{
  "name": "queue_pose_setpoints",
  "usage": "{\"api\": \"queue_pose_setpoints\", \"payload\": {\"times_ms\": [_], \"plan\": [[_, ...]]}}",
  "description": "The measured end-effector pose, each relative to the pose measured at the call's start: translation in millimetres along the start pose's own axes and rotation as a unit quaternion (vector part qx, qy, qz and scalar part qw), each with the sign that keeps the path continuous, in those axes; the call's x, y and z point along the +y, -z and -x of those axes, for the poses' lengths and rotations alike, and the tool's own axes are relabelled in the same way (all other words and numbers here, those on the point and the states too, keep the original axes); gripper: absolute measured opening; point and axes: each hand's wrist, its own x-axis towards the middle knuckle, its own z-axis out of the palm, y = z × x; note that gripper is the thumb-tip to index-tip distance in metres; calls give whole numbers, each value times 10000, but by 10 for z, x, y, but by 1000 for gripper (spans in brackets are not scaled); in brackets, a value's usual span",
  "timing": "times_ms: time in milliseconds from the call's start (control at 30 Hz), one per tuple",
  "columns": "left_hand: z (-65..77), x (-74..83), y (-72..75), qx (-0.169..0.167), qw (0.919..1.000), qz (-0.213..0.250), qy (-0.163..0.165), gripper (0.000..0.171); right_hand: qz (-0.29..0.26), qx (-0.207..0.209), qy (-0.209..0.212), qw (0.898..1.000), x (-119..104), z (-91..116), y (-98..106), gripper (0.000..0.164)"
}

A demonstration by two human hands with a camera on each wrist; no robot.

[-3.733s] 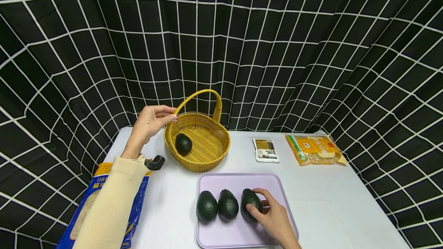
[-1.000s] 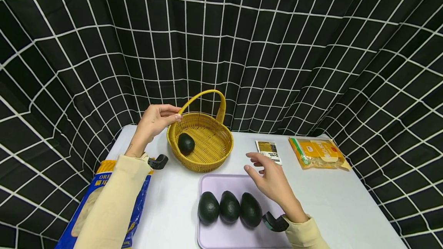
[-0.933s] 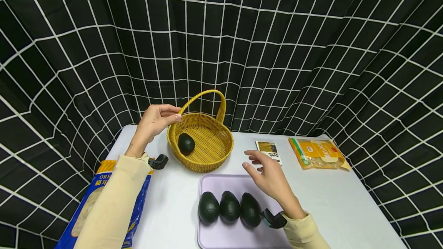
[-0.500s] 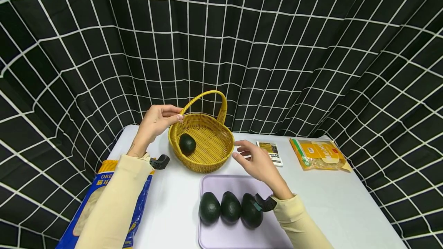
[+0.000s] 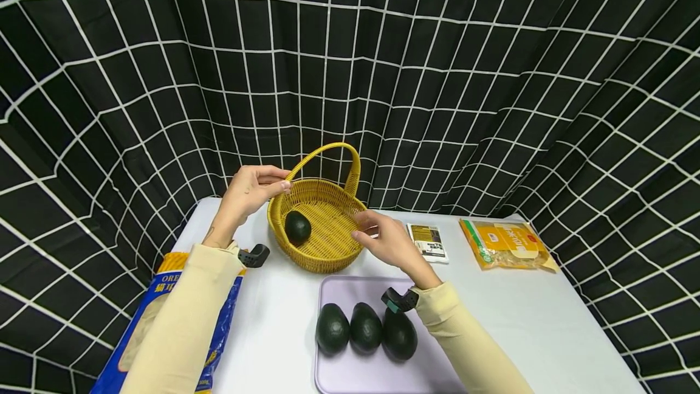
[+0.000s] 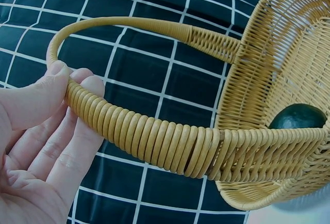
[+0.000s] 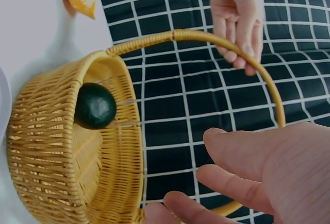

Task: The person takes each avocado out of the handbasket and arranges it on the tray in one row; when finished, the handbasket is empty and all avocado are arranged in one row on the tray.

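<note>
My left hand [image 5: 248, 192] pinches the wrapped handle [image 6: 139, 131] of a yellow wicker basket [image 5: 322, 265] between thumb and fingers. One dark green avocado [image 5: 298, 228] lies inside the basket at its left side. Over the basket's right rim hovers my right hand [image 5: 385, 239], holding nothing, its fingers loosely bent. In the right wrist view the right thumb and fingers [image 7: 227, 149] are spread apart near the handle. Several more objects lie below: three avocados [image 5: 365, 328] sit in a row on a lilac tray [image 5: 355, 376], the rightmost partly behind the right wrist strap.
A blue and orange bag [image 5: 169, 272] lies at the left under the left forearm. Right of the basket are a small white and gold packet [image 5: 429, 243] and an orange food bag [image 5: 508, 245]. A black gridded curtain [image 5: 350, 65] hangs behind the white table [image 5: 536, 327].
My right hand first let go of the rightmost avocado on the tray, which now sits against its neighbour, then moved up and left to the basket. The left hand keeps holding the handle.
</note>
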Motion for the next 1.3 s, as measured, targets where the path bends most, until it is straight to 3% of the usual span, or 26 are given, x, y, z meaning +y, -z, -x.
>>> {"api": "queue_pose_setpoints", "payload": {"times_ms": [667, 1300], "plan": [[-8, -3, -8, -30, 10000, 46, 58, 31, -16, -185, 100, 9998, -111, -421, -145, 34], [-27, -26, -5, -41, 9999, 86, 73, 31, 439, -451, 173, 9979, -184, -815, -324, 31]]}}
